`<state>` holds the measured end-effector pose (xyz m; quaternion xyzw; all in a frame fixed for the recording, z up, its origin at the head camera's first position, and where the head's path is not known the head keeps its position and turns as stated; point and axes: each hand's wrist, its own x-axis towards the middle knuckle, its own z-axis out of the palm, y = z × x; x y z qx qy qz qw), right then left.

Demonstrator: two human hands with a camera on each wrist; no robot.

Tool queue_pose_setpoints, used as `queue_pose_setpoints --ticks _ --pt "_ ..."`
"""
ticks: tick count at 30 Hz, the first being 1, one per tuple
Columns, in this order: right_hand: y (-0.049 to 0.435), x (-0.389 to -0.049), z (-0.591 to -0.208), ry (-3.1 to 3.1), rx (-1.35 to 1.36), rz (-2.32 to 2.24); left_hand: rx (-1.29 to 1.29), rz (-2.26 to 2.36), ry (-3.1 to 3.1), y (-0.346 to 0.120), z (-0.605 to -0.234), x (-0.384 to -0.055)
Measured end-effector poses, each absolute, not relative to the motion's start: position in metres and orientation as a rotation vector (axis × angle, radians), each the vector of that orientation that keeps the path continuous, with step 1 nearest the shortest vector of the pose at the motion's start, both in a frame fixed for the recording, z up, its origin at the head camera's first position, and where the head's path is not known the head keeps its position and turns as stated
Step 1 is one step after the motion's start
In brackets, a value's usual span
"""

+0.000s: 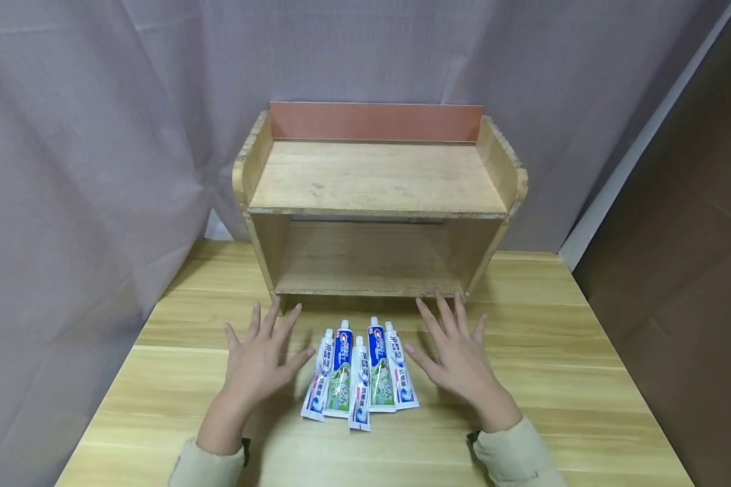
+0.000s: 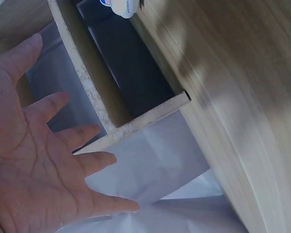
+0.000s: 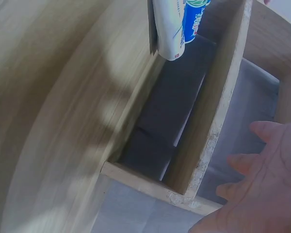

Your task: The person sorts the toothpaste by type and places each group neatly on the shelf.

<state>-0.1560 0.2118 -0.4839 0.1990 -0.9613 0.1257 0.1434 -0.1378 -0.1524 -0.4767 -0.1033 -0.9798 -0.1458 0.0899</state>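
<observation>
Several toothpaste tubes lie side by side on the table, caps toward the shelf. Two are blue and green, one (image 1: 341, 372) left of centre and another (image 1: 380, 372) right of it; between them sits a white tube (image 1: 360, 389). A white tube lies at each end, one on the left (image 1: 319, 379) and one on the right (image 1: 401, 368). My left hand (image 1: 258, 362), fingers spread and straight, is left of the row. On the other side my right hand (image 1: 459, 368) is spread the same way. Both hands hold nothing, and their palms show in the wrist views.
A two-tier wooden shelf (image 1: 374, 179) with a reddish back strip (image 1: 374, 122) stands behind the tubes on the wood-grain table (image 1: 585, 379). Grey cloth (image 1: 365, 54) hangs behind it and along the left. A brown panel (image 1: 676, 270) rises on the right.
</observation>
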Motion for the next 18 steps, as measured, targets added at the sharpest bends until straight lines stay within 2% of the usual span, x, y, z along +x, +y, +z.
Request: queue_pose_setpoints --ticks 8,18 --pt "0.213 -0.158 -0.478 -2.762 0.578 0.489 -0.287 -0.517 -2.854 -0.156 -0.47 -0.141" --pt "0.208 -0.158 -0.485 -2.734 0.591 0.799 -0.181 -0.885 -2.635 -0.172 -0.465 -0.149"
